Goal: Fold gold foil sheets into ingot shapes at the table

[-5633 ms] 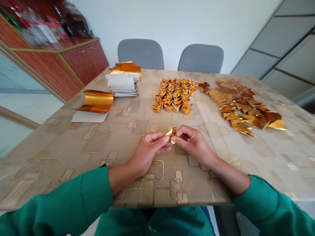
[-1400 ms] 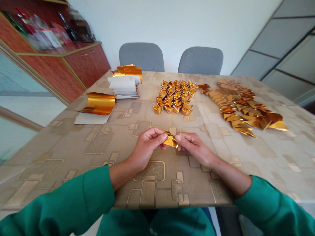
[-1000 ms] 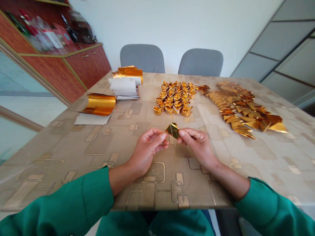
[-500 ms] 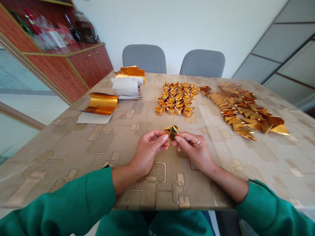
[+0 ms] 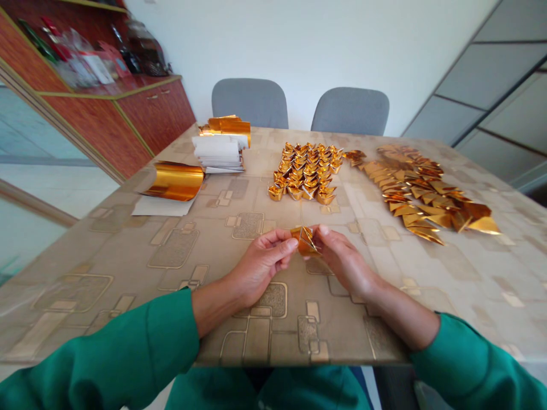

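Note:
A small folded piece of gold foil paper is held just above the patterned table, near its front middle. My left hand pinches its left end between thumb and fingers. My right hand pinches the right end, fingers curled. Both sleeves are green. Beyond my hands sits a block of finished gold paper ingots in neat rows.
A long row of folded gold triangles lies at the right. A stack of white-backed sheets and a curled gold sheet lie at the left. Two grey chairs stand behind the table; a red cabinet is far left.
The gold piece has been turned and worked between both hands. A second ago only my right hand held it up; now both pinch it, lower and nearer the table.

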The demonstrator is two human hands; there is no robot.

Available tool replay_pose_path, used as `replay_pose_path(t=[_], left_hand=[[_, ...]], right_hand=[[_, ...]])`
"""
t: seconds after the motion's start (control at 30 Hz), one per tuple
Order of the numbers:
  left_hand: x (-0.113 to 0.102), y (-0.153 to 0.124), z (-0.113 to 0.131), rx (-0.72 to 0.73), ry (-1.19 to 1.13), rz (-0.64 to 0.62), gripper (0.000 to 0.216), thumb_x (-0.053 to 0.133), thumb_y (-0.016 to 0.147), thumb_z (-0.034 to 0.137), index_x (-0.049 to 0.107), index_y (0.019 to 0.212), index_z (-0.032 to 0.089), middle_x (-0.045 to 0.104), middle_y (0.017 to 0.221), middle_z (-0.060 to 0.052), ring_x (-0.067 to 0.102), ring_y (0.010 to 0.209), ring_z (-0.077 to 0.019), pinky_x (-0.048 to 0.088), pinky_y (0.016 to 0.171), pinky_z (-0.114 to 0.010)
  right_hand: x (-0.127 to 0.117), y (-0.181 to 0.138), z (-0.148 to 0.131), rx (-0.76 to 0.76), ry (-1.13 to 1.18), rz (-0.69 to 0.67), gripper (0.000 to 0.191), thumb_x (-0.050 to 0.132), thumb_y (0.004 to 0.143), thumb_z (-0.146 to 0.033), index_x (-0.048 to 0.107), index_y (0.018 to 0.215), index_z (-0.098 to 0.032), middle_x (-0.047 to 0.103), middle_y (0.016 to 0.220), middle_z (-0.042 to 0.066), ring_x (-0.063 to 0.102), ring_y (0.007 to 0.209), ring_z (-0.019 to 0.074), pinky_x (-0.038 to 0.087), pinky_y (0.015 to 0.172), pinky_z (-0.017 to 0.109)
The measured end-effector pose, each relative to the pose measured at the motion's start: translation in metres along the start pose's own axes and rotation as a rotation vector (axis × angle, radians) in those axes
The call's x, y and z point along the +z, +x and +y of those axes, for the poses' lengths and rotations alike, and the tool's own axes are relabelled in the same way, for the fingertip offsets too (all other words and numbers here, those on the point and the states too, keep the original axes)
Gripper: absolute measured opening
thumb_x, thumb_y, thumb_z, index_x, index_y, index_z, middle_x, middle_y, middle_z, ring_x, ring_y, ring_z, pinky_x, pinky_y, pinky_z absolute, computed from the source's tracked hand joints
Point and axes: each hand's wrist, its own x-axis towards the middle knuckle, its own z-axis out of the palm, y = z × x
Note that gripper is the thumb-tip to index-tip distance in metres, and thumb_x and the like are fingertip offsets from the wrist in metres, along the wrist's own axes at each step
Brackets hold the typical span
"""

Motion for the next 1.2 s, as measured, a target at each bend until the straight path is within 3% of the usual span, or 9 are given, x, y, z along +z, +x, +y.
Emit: replay_pose_path(t=[0.2, 0.57, 0.7, 0.8, 0.97, 1.2], left_hand=[[-0.003, -0.001, -0.002, -0.074, 0.028, -0.085, 0.028, 0.086, 0.066, 0.032, 0.065, 0.074, 0.016, 0.052, 0.063, 0.005, 0.039, 0.053, -0.0041, 0.031, 0.053, -0.017], [-0.005, -0.004, 0.004, -0.236, -0.067, -0.235, 0.027, 0.087, 0.067, 0.031, 0.066, 0.073, 0.015, 0.05, 0.062, 0.004, 0.042, 0.056, -0.0049, 0.034, 0.054, -0.016], [-0.005, -0.007, 0.004, -0.29, -0.067, -0.297, 0.026, 0.087, 0.066, 0.03, 0.068, 0.078, 0.016, 0.053, 0.065, 0.003, 0.045, 0.057, -0.006, 0.038, 0.057, -0.018], [-0.005, -0.008, 0.007, -0.303, -0.079, -0.333, 0.027, 0.087, 0.066, 0.03, 0.069, 0.08, 0.016, 0.052, 0.066, 0.002, 0.045, 0.059, -0.0062, 0.038, 0.057, -0.018], [-0.006, -0.007, 0.009, -0.288, -0.091, -0.329, 0.025, 0.086, 0.068, 0.028, 0.069, 0.082, 0.015, 0.052, 0.066, 0.002, 0.045, 0.06, -0.006, 0.04, 0.057, -0.016], [-0.002, -0.006, 0.005, -0.277, -0.221, -0.248, 0.025, 0.086, 0.066, 0.018, 0.063, 0.073, 0.012, 0.038, 0.058, 0.007, 0.03, 0.048, -0.0004, 0.027, 0.042, -0.01]], right_hand=[[0.001, -0.002, -0.005, 0.284, 0.215, -0.056, 0.036, 0.069, 0.08, -0.054, 0.064, 0.082, -0.019, 0.061, 0.078, 0.002, 0.05, 0.071, 0.0145, 0.04, 0.068, 0.028], [-0.004, -0.004, -0.006, 0.358, 0.384, -0.122, 0.03, 0.076, 0.077, -0.041, 0.059, 0.072, -0.017, 0.05, 0.061, -0.004, 0.042, 0.059, 0.0096, 0.036, 0.056, 0.022], [-0.01, -0.005, -0.01, 0.441, 0.457, -0.296, 0.036, 0.075, 0.078, -0.041, 0.049, 0.066, -0.019, 0.042, 0.045, -0.01, 0.027, 0.041, 0.0052, 0.025, 0.04, 0.019], [-0.014, -0.006, -0.012, 0.457, 0.493, -0.386, 0.032, 0.071, 0.082, -0.042, 0.053, 0.071, -0.018, 0.039, 0.039, -0.013, 0.015, 0.033, 0.0032, 0.015, 0.033, 0.017], [-0.013, -0.007, -0.015, 0.438, 0.554, -0.399, 0.027, 0.07, 0.083, -0.042, 0.062, 0.091, -0.018, 0.036, 0.038, -0.015, 0.013, 0.031, 0.0031, 0.016, 0.032, 0.015], [-0.01, -0.005, -0.015, 0.444, 0.568, -0.309, 0.026, 0.071, 0.083, -0.03, 0.051, 0.071, -0.018, 0.036, 0.039, -0.014, 0.016, 0.032, 0.0026, 0.016, 0.033, 0.016]])
